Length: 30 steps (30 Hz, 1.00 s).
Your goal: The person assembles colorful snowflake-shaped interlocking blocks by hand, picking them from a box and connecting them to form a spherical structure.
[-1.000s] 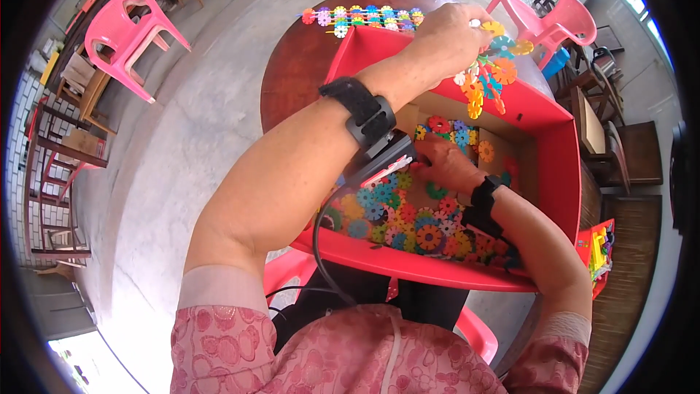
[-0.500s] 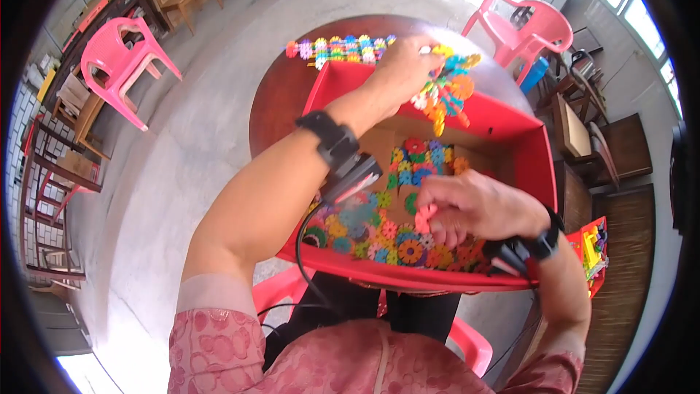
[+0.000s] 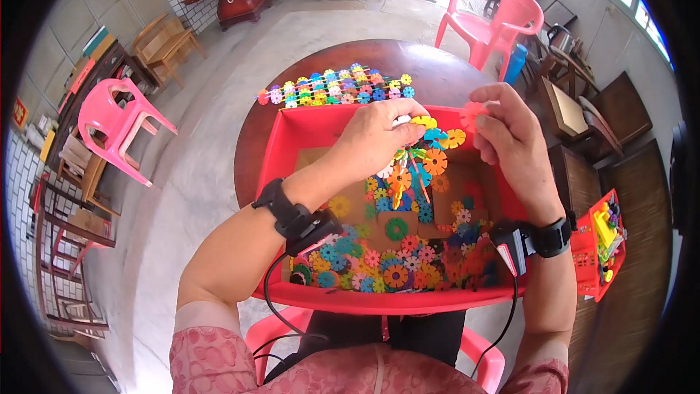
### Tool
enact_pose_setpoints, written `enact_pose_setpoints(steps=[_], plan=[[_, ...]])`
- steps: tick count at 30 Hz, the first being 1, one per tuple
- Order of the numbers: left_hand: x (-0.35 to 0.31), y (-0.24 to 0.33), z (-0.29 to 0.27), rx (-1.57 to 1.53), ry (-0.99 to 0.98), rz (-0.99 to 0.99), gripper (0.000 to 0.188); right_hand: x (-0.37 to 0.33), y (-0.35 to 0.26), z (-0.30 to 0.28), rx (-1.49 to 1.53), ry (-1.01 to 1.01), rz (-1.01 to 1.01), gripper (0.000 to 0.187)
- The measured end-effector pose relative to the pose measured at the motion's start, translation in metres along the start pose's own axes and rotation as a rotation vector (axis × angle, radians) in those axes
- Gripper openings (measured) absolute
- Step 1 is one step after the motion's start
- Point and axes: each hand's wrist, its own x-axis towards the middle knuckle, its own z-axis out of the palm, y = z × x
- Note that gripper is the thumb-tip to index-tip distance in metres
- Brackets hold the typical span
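My left hand (image 3: 375, 135) is closed on a cluster of joined snowflake discs (image 3: 430, 160), yellow, orange, blue and white, held above the box. To its right, my raised right hand (image 3: 514, 135) pinches a single pink snowflake disc (image 3: 472, 114) between thumb and fingers, apart from the cluster. Below both hands is a red box (image 3: 328, 298) with a brown cardboard inside. Many loose discs (image 3: 394, 275) in mixed colours lie in it, thickest along the near side. A flat lattice of joined discs (image 3: 339, 87) rests on the table beyond the box.
The box stands on a round dark wooden table (image 3: 251, 135). A red basket (image 3: 589, 266) of toys is at the right. One pink plastic chair (image 3: 485, 25) stands beyond the table, another pink chair (image 3: 120, 120) at the left. Cables hang from both wrist devices.
My right hand has risen out of the box with the pink disc, up beside the cluster. My left hand has drawn the cluster slightly nearer. The view has tilted up.
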Motion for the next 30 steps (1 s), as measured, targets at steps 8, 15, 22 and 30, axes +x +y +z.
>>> enact_pose_setpoints(steps=[8,15,22,30], plan=[[-0.008,0.006,0.014,0.369,0.128,0.222,0.016,0.002,0.005,0.006,-0.088,-0.112,0.017,0.009],[-0.01,0.009,0.016,0.426,0.244,0.317,0.015,0.001,0.012,0.01,-0.105,-0.044,-0.116,0.009],[-0.012,0.008,0.015,0.447,0.203,0.33,0.014,0.001,0.011,0.012,-0.134,-0.081,-0.055,0.008],[-0.012,0.008,0.02,0.539,0.217,0.373,0.015,-0.002,0.006,0.015,-0.099,-0.084,0.02,0.006]])
